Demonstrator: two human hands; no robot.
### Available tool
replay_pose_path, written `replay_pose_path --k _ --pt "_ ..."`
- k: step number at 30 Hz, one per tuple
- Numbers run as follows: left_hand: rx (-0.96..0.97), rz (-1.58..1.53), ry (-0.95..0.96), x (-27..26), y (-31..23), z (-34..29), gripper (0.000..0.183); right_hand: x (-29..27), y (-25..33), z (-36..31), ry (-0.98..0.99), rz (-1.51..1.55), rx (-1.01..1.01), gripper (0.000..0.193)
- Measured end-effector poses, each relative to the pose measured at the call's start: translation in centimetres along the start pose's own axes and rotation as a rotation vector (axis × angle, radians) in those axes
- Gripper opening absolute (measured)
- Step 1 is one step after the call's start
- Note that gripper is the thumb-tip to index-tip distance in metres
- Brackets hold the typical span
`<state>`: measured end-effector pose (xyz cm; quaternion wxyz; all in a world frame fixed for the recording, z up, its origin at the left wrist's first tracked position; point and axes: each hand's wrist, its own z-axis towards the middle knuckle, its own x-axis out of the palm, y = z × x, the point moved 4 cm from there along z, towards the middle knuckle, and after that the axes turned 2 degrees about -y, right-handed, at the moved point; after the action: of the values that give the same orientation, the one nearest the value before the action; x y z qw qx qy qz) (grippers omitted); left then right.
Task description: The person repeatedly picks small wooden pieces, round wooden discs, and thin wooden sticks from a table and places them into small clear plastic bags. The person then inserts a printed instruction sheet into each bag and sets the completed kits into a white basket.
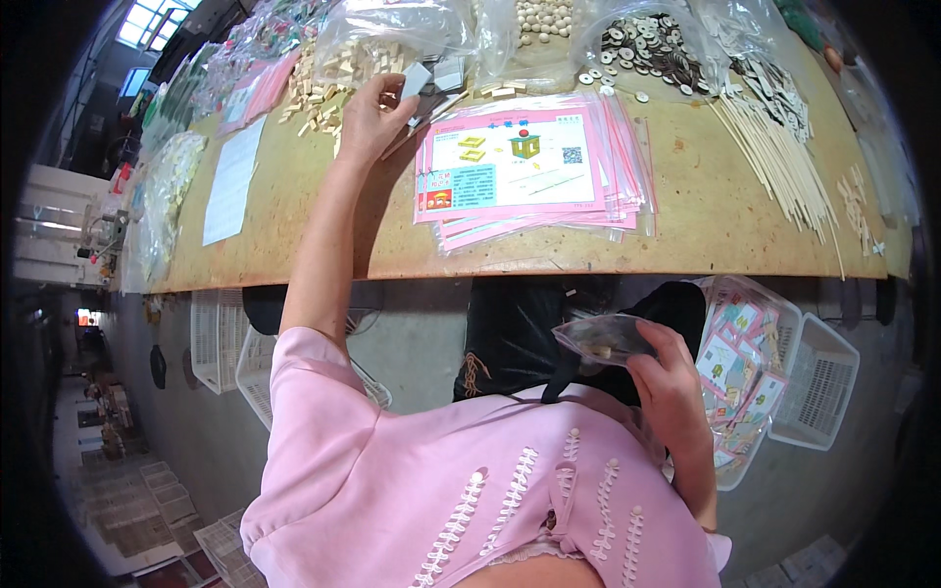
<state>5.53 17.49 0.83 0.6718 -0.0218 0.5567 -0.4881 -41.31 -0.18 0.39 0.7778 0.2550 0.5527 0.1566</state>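
Observation:
My left hand point(374, 120) reaches over the table, fingers closed on a small pale grey square piece point(417, 78). Just beyond it lies a pile of similar grey square pieces point(450, 74), beside a heap of small wooden blocks point(363, 64). In my right hand point(673, 380), held low over my lap, is a clear plastic bag point(606, 338) with a few small wooden pieces visible inside. Between table edge and far piles, right of my left forearm, lies a stack of pink-bordered printed sheets in clear sleeves point(510, 167).
White wheel-like discs point(652, 51) and round wooden beads point(544, 20) lie at the far side. Thin wooden sticks point(779, 162) fan out at the right. A white paper sheet point(233, 186) lies left. Below the table's right side, a white crate point(737, 461) holds filled packets.

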Motion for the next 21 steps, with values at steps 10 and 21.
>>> replay_pose_path --k 10,21 --pt "-0.149 -0.158 0.018 0.2 1.2 0.5 0.044 0.8 -0.5 0.1 0.004 0.002 0.005 0.009" --pt "-0.16 0.268 0.115 0.8 1.4 1.7 0.051 1.0 -0.8 0.0 0.019 -0.001 0.009 0.01"
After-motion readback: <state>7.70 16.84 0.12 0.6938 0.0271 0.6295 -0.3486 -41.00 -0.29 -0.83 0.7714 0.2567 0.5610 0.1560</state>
